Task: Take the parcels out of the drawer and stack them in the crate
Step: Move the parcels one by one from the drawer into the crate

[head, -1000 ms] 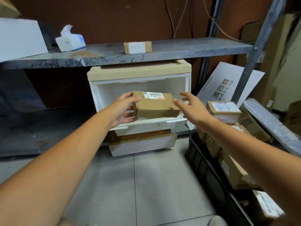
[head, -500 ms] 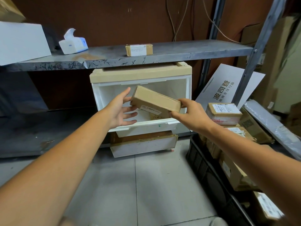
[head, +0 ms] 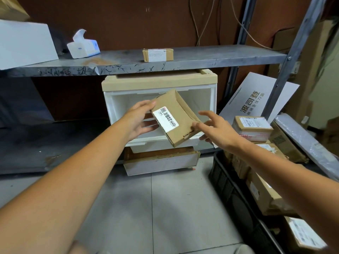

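Flat brown cardboard parcel [head: 176, 118], white printed label facing up, tilted over open white drawer [head: 152, 142]; left hand [head: 141, 118] grip pinching its left edge, right hand [head: 214, 127] grip apart, thumb touching its lower corner.

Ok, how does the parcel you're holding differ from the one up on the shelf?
The held parcel is tilted in mid-air between the left hand and right hand; the shelf parcel lies flat, untouched. Both are brown cardboard with white labels.
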